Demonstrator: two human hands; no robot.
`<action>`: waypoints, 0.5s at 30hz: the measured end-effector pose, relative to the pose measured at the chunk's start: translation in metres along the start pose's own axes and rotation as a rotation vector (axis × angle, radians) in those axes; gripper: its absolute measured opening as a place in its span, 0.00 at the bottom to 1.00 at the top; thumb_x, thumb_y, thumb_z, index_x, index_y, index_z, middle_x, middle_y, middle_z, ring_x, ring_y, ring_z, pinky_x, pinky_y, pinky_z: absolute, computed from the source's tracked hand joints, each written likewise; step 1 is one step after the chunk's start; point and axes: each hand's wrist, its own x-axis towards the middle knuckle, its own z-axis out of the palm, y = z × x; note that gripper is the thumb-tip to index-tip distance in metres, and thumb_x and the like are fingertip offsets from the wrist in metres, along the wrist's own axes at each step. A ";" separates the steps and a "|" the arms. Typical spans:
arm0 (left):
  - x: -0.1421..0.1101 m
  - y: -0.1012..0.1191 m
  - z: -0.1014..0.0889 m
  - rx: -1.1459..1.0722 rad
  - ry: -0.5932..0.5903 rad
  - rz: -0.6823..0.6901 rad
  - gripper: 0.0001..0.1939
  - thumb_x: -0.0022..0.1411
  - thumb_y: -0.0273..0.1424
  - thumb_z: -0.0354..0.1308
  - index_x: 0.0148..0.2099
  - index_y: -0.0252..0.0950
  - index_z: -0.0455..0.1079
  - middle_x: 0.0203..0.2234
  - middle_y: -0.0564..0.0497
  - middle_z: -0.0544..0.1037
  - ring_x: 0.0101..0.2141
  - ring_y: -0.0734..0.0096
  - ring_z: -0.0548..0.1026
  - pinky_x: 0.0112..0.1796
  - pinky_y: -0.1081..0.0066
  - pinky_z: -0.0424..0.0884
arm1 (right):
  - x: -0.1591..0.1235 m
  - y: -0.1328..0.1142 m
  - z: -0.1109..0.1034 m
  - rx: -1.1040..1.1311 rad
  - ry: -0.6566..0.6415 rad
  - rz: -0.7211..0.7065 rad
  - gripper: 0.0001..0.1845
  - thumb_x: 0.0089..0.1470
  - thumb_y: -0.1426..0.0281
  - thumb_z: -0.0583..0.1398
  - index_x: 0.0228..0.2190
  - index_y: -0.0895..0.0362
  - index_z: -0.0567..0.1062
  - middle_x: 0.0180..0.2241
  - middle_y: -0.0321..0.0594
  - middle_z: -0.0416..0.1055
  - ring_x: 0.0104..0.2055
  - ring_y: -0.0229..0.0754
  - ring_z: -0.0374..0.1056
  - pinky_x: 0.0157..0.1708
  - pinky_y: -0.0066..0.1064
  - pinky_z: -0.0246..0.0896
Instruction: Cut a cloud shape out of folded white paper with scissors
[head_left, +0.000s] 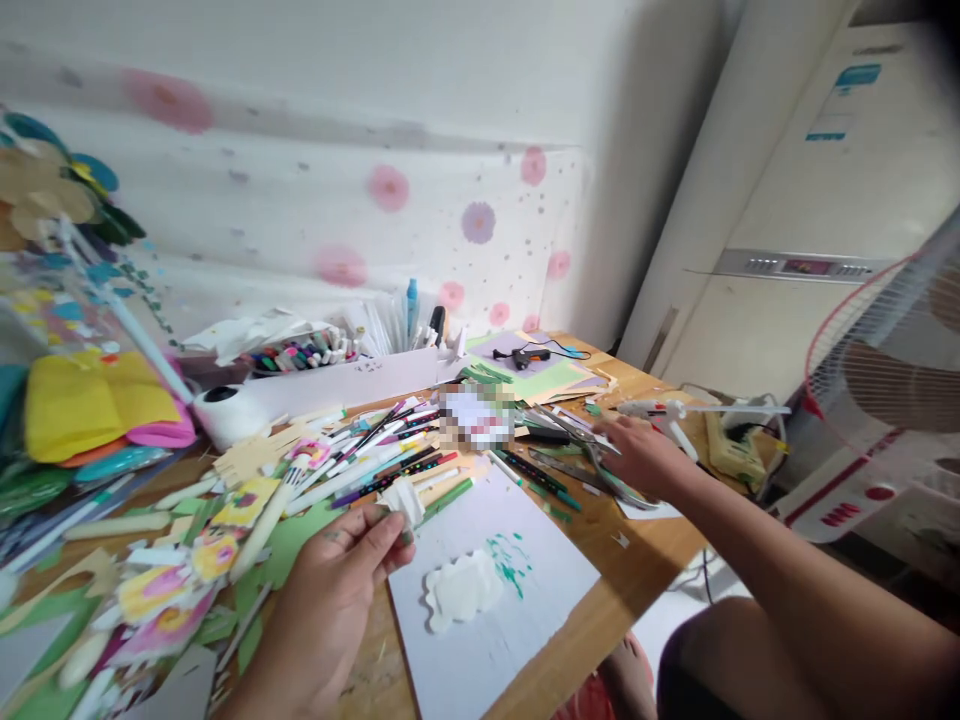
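Between the thumb and fingers of my left hand (356,565) is a small white cut piece of paper or foam (403,500), held above the desk. My right hand (637,455) reaches across to the far right of the desk. Its fingers are bent over metal scissors (606,468), partly covering them. Below my left hand lies a white sheet (517,625) with green marks. On that sheet rests a white scalloped-edge shape (459,590). Beyond my left hand, several markers (397,460) are strewn about.
Paper flowers (169,590) and scraps cover the left side. A white box (360,380) of pens stands against the wall. A black glue gun (525,356) lies on coloured sheets at the back. Near my right hand are a white glue gun (652,408), a power strip (731,445) and a fan (862,400).
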 end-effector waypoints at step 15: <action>-0.005 0.001 0.004 -0.152 0.071 0.066 0.14 0.40 0.37 0.72 0.24 0.34 0.73 0.22 0.55 0.73 0.26 0.74 0.69 0.31 0.73 0.71 | -0.025 0.012 -0.013 0.620 -0.022 0.111 0.29 0.52 0.57 0.57 0.53 0.56 0.61 0.26 0.36 0.65 0.24 0.41 0.64 0.25 0.33 0.63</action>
